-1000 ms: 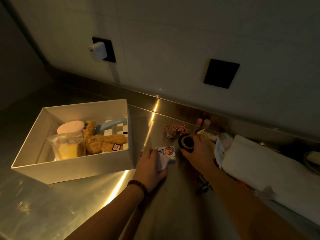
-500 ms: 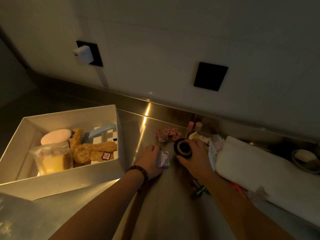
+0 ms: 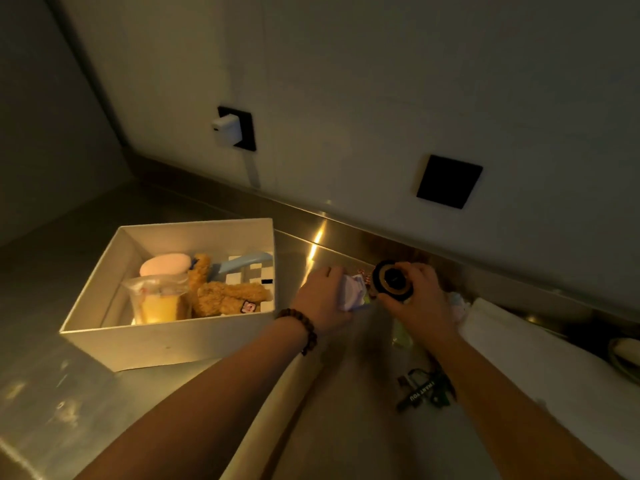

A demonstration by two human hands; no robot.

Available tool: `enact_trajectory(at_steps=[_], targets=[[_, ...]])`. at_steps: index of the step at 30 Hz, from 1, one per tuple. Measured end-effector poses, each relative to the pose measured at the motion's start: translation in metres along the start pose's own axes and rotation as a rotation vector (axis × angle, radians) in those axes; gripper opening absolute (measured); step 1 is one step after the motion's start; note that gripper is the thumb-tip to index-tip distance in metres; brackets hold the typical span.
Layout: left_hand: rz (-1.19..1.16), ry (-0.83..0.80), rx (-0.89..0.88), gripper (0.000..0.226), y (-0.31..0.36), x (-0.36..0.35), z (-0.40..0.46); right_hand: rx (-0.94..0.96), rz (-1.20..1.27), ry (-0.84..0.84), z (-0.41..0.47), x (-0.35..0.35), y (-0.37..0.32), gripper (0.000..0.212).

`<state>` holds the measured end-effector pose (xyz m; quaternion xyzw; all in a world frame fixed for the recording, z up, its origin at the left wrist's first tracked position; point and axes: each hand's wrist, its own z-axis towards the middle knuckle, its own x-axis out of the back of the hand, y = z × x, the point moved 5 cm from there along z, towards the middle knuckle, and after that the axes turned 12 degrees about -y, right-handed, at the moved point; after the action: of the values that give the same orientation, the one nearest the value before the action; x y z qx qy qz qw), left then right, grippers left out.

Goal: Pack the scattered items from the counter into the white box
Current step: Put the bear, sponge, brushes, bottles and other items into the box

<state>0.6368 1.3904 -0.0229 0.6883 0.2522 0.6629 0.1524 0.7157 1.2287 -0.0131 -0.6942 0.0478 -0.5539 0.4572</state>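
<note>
Forearms reach in from the near edge over the steel counter [image 3: 86, 393]. A dark green tag [image 3: 420, 393] with white lettering lies nearest, beside the right forearm. Further in, the left hand [image 3: 320, 299], beaded bracelet [image 3: 303, 327] at its wrist, grips a small pale lilac packet [image 3: 353, 292]. Just beside it, the right hand [image 3: 415, 299] curls around a round black jar with a gold-ringed lid [image 3: 393, 280]. To the left stands the white box [image 3: 166, 344], open-topped, holding a brown plush bear [image 3: 225, 296], a bagged yellow item [image 3: 159, 303] and a pink round lid [image 3: 166, 265]. A folded white towel [image 3: 536, 358] lies to the right.
</note>
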Motion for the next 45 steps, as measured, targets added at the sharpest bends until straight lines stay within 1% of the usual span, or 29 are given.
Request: enact_trajectory(at_steps=[2,5,10,14,19,24,27,32,36,41,45], targets=[[0.012,0.064,-0.007,0.065,0.003,0.025,-0.008,0.026,0.001,0.014,0.004,0.01,-0.018,0.061],[0.029,0.159,0.01,0.062,-0.008,0.066,-0.028,0.058,0.003,-0.014,0.01,0.011,-0.05,0.063],[0.044,0.258,0.122,0.065,-0.065,0.128,-0.072,0.199,0.024,-0.045,0.02,-0.016,-0.12,0.058],[0.027,0.291,0.242,0.066,-0.12,0.161,-0.103,0.255,0.014,-0.142,0.032,-0.058,-0.172,0.06],[0.085,0.261,0.238,0.066,-0.172,0.191,-0.117,0.244,-0.067,-0.227,0.056,-0.114,-0.214,0.062],[0.081,0.18,0.16,0.065,-0.221,0.21,-0.109,0.081,-0.202,-0.315,0.077,-0.177,-0.216,0.064],[0.075,0.131,0.103,0.064,-0.24,0.22,-0.099,-0.028,-0.265,-0.331,0.082,-0.197,-0.204,0.064],[0.053,0.044,0.014,0.064,-0.253,0.222,-0.081,-0.111,-0.309,-0.313,0.085,-0.211,-0.198,0.066],[0.046,-0.02,-0.017,0.063,-0.255,0.214,-0.07,-0.128,-0.349,-0.342,0.09,-0.213,-0.201,0.07],[0.014,-0.042,-0.039,0.065,-0.256,0.205,-0.061,-0.123,-0.402,-0.402,0.09,-0.217,-0.198,0.068],[0.017,-0.072,-0.057,0.065,-0.253,0.196,-0.056,-0.139,-0.439,-0.38,0.094,-0.213,-0.198,0.069]])
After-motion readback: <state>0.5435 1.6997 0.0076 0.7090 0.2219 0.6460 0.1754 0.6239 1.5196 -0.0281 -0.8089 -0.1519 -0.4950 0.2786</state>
